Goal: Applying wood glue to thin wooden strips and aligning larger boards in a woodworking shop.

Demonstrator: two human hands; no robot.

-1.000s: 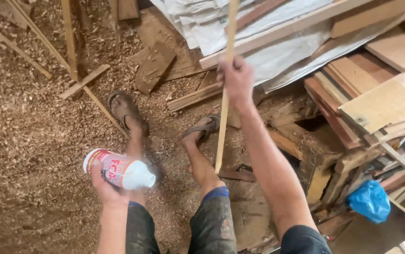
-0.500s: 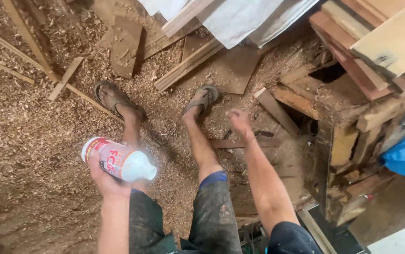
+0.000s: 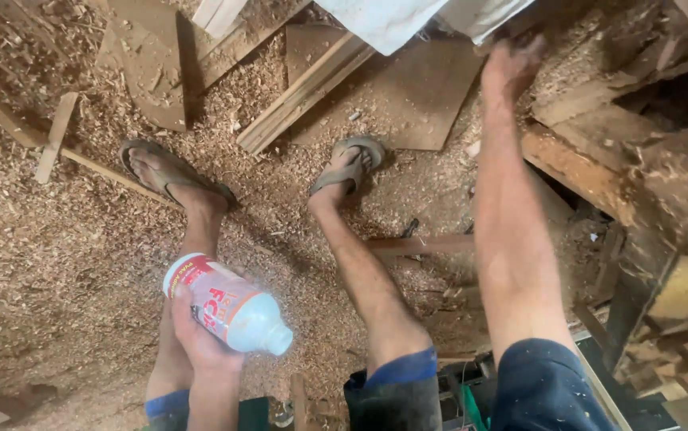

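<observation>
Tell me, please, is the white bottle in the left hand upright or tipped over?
Tipped. The white bottle lies nearly on its side in the left hand, its neck end pointing lower right and its base upper left.

floor (image 3: 57, 263): thick wood shavings and sawdust, heaviest from 7 to 10 o'clock
boards (image 3: 304, 92): flat offcuts and planks at 12 o'clock — one thin slat (image 3: 55, 136) lies at 10 o'clock
sheet (image 3: 384, 20): pale woven sacking at the top edge
timber stack (image 3: 639, 175): rough, dusty beams at 3 o'clock — dark gaps between
light: even, soft daylight
</observation>
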